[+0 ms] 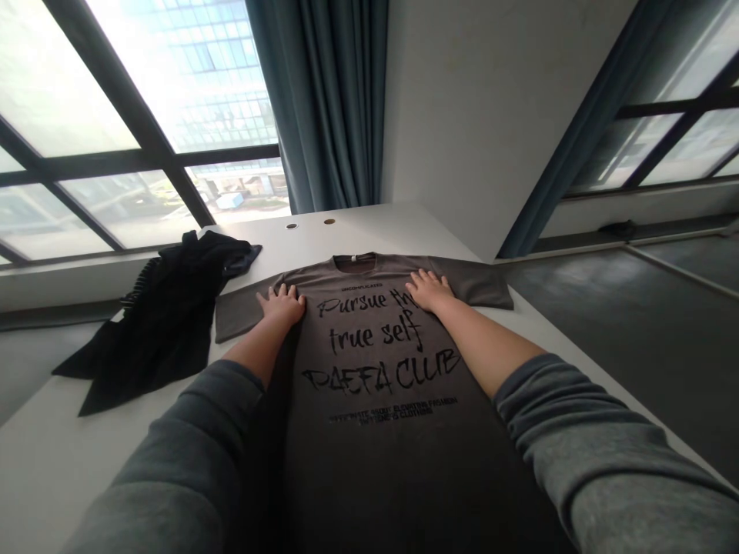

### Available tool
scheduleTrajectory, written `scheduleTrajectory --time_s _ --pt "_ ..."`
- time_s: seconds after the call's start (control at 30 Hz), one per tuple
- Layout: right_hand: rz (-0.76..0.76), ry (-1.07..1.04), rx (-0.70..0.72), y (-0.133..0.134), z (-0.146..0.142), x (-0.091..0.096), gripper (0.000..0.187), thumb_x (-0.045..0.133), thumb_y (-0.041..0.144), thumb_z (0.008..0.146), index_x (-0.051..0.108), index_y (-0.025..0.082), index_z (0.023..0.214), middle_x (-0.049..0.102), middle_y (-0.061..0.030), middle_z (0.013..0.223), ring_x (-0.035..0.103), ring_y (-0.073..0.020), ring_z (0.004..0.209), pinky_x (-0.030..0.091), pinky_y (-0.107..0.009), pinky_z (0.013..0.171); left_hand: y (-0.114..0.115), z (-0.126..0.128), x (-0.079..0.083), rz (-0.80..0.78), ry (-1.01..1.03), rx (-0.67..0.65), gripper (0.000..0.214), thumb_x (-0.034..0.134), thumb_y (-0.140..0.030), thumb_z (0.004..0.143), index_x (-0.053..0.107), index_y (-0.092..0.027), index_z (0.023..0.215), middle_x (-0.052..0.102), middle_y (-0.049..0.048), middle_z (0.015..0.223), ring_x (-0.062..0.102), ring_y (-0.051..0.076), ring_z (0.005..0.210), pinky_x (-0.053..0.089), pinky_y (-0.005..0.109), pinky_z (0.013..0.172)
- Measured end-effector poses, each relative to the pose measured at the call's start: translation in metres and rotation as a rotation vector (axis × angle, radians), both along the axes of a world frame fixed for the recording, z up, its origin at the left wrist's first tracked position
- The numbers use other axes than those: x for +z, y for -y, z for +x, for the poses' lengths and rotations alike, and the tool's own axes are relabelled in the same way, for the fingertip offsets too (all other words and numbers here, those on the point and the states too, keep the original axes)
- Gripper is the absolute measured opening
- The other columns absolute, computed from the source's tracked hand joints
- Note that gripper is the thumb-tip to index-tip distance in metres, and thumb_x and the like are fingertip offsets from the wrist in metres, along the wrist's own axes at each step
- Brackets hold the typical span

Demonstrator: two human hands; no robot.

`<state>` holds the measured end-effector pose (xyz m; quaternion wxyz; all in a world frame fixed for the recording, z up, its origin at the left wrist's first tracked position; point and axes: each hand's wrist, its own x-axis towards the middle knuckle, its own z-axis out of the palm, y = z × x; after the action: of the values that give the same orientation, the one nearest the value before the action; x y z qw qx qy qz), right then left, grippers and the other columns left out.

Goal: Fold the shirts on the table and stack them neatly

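A dark grey-brown T-shirt [369,454] with black lettering on its front lies spread out, its collar at the far end and both sleeves out to the sides. My left hand [282,305] rests on it near the left sleeve, palm down with fingers spread. On the other side, my right hand [430,291] lies flat on the upper chest by the right sleeve, covering the end of the top line of lettering. Both hands are open and grip nothing. The near part of the shirt is in shadow.
Under the shirt is a white table [381,219] with two round holes near its far edge. A heap of black clothing [167,315] lies at the left, partly over the table edge. Behind stand a window, a blue curtain [332,108] and a wall column [456,115].
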<state>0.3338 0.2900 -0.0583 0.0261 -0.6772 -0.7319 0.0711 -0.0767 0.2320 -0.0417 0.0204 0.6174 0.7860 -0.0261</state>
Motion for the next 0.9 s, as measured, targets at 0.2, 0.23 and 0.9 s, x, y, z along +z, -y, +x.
scheduleTrajectory --time_s 0.2,0.23,0.9 --pt "0.105 -0.024 0.138 -0.025 -0.038 0.005 0.071 0.02 0.054 0.106 0.034 0.018 0.165 0.023 -0.0105 0.174 0.017 -0.0318 0.161 0.012 -0.055 0.129 -0.036 0.057 0.001 0.08 0.067 -0.242 0.073 0.024 -0.063 0.102 0.032 -0.03 0.166 0.02 0.0073 0.176 0.016 0.037 0.161 0.016 0.065 0.126" --pt "0.046 -0.023 0.15 -0.03 -0.039 0.004 0.07 0.021 0.056 0.106 0.033 0.022 0.166 0.021 -0.0088 0.175 0.017 -0.0326 0.161 0.014 -0.057 0.129 -0.042 0.061 0.0 0.052 0.105 -0.219 0.072 0.024 -0.066 0.101 0.032 -0.036 0.165 0.019 0.0054 0.176 0.016 0.041 0.161 0.017 0.069 0.124" --pt "-0.013 -0.02 -0.01 -0.053 0.098 -0.009 0.07 0.013 0.058 0.105 0.027 0.03 0.168 0.019 -0.0037 0.175 0.019 -0.0346 0.16 0.017 -0.066 0.126 -0.029 -0.092 -0.012 0.069 0.122 0.051 0.074 0.018 -0.061 0.102 0.031 -0.028 0.167 0.022 0.0094 0.175 0.021 0.034 0.16 0.022 0.061 0.126"
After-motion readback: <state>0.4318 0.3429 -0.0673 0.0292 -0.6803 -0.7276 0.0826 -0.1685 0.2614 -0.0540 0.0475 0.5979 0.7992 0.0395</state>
